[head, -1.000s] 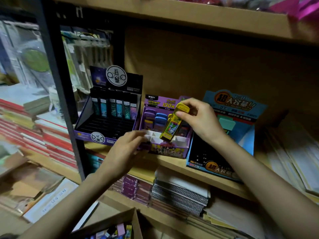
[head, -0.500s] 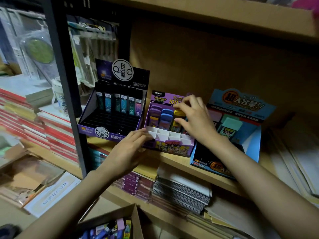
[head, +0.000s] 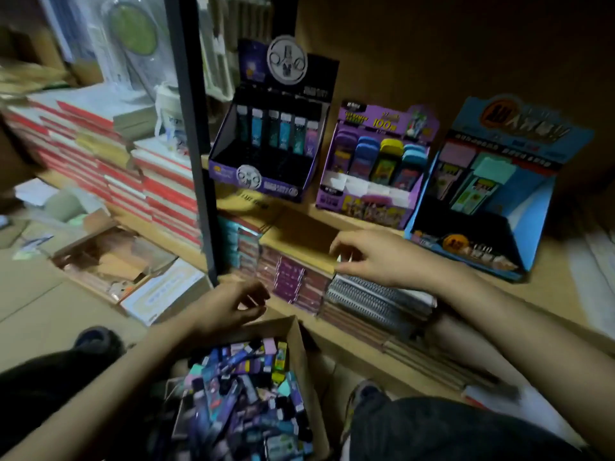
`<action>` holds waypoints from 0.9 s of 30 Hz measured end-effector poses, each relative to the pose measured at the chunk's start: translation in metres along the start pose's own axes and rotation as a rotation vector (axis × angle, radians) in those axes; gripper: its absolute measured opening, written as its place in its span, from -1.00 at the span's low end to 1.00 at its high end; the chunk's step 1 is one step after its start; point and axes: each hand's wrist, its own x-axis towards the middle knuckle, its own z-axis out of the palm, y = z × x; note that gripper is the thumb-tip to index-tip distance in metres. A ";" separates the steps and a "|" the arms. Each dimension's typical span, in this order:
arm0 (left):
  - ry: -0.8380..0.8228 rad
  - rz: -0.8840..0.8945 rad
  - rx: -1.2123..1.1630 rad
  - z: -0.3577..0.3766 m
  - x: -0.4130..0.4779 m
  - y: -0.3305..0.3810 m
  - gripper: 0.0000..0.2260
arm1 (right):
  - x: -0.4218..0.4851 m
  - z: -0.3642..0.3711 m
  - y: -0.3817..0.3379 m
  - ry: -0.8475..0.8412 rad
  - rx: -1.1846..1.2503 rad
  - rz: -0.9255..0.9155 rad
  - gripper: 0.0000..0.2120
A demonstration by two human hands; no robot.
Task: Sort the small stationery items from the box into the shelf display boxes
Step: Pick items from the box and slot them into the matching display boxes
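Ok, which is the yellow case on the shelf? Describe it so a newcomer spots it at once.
On the wooden shelf, find the purple display box between the black display box and the blue display box. In its back row of standing cases, the yellow case is third from the left, the only yellow-topped one among purple and blue neighbours.

- Cardboard box [head: 301, 367] under the left hand [head: 229, 307]: cut off by the bottom edge, its small items [head: 239, 394] blurred.
- Print on the purple display box [head: 362, 207] above the right hand [head: 376, 257]: unreadable.
- Right hand's fingertips [head: 337, 245]: blurred.
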 end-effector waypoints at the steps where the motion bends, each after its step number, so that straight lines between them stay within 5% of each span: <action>1: -0.017 -0.090 -0.057 0.016 -0.009 -0.017 -0.82 | 0.000 0.021 -0.006 -0.070 0.026 0.012 -0.75; 7: 0.024 -0.534 -0.295 0.125 -0.076 -0.104 -0.79 | 0.001 0.169 -0.018 -0.388 0.265 0.197 -0.81; 14: 0.170 -0.866 -0.419 0.213 -0.122 -0.147 -0.52 | -0.009 0.333 -0.031 -0.598 0.495 0.497 -0.85; 19: -0.042 -0.676 -0.176 0.242 -0.129 -0.165 -0.23 | -0.019 0.391 -0.033 -0.660 0.405 0.382 -0.23; 22: -0.080 -0.531 0.080 0.244 -0.129 -0.171 -0.22 | -0.022 0.410 -0.028 -0.610 0.333 0.324 -0.13; 27: -0.103 -0.401 -0.006 0.247 -0.129 -0.183 -0.25 | -0.014 0.420 -0.017 -0.593 0.265 0.266 -0.11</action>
